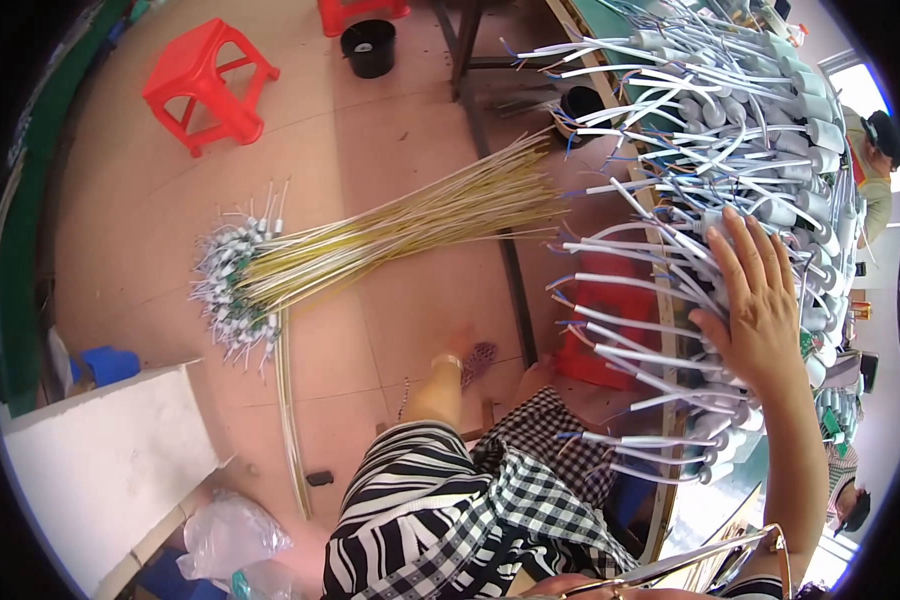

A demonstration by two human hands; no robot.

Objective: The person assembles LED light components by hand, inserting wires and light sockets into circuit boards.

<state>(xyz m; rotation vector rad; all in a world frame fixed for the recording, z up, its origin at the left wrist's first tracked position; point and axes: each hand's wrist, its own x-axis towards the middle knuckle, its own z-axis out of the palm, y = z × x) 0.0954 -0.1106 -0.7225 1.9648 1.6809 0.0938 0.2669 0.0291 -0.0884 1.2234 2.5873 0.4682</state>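
My right hand (752, 300) lies palm down on a long heap of grey-white cylindrical plastic pieces (824, 135) at the table's edge. Its fingers are stretched out and nothing is gripped. From the pieces, white cables (625, 278) with thin blue and brown wire ends stick out leftward over the edge, some right beside my thumb. The heap runs along the table above and below the hand. What lies under my palm is hidden. My left hand does not show.
A bundle of thin yellowish strands (400, 225) with white-and-green ends lies on the floor. Around it are a red stool (210, 85), a black bucket (369, 48), a white board (110, 470) and a plastic bag (232, 540). Other people (875, 150) are at the right.
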